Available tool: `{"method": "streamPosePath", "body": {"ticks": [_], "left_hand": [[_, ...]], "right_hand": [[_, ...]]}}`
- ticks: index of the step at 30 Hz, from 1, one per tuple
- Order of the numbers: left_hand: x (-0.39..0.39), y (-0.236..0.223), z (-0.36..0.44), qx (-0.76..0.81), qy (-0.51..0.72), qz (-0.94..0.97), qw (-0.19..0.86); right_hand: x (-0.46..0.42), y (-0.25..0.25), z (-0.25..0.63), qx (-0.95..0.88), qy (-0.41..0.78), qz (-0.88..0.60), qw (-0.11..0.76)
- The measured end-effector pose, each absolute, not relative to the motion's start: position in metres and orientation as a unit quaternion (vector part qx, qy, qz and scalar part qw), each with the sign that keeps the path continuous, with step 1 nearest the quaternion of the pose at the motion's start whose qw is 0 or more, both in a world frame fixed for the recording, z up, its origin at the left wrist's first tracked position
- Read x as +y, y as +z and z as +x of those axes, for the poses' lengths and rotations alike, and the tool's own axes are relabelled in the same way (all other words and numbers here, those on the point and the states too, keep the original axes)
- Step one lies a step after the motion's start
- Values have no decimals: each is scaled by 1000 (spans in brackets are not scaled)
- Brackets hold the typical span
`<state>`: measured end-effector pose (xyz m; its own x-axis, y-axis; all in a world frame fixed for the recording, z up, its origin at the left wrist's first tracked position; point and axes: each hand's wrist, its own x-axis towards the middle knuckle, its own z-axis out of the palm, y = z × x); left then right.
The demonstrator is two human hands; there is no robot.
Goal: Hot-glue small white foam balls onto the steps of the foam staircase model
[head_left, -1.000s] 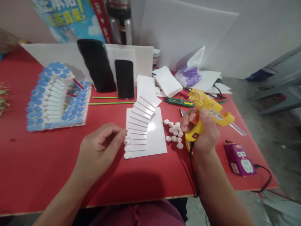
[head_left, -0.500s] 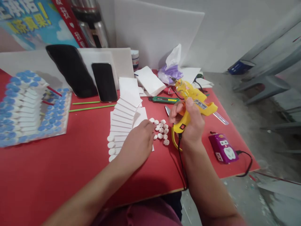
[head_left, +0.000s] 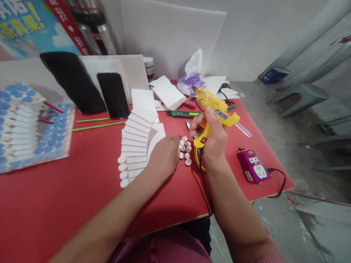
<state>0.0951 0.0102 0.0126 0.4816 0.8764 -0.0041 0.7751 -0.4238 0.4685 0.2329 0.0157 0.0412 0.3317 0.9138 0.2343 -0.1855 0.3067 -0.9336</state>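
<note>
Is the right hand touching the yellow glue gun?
Touching. The head view shows the right hand wrapped around the handle of the yellow glue gun.

Left hand point(head_left: 166, 157): fingertips turned under, out of sight; whether they pinch a piece, I cannot tell.
White pellets point(head_left: 188, 149): nearest ones partly covered by that hand; no sure count.
Fanned white strips point(head_left: 136, 135): lower right ends hidden behind left hand and left forearm point(head_left: 117, 212).
Glue gun point(head_left: 210, 100): grip partly concealed in the right hand point(head_left: 216, 135); sticker point(head_left: 221, 114) print illegible.
Yellow loop point(head_left: 196, 157): partly hidden behind gun and wrist.
Blue-dotted model point(head_left: 20, 128): left side cut off by the view's edge.
Poster point(head_left: 27, 31): cropped left and top.
Flask point(head_left: 93, 27): top cut off.
Jar point(head_left: 148, 67): lettering too small to read.
</note>
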Motion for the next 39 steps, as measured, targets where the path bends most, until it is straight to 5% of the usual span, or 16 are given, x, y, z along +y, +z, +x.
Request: {"method": "streamPosePath", "body": {"ticks": [5, 9, 13, 18, 28, 32, 39], "left_hand": [[-1, 30, 70, 486, 273, 759, 336], [-16, 49, 31, 509, 378, 496, 594], [-24, 58, -6, 490, 428, 326, 686], [-30, 54, -39, 506, 464, 356, 634], [-26, 59, -68, 546, 416, 664, 294], [-17, 53, -69, 563, 427, 643, 296], [0, 26, -71, 548, 487, 494, 467]], "right_hand": [[15, 40, 234, -435, 386, -441, 684], [14, 39, 231, -416, 429, -412, 688], [7, 35, 224, -409, 505, -397, 648], [-4, 24, 211, -421, 579, -379, 586], [-9, 17, 195, -448, 600, -411, 520], [-11, 12, 194, -481, 584, -419, 503], [-17, 7, 192, -563, 586, -410, 414]]}}
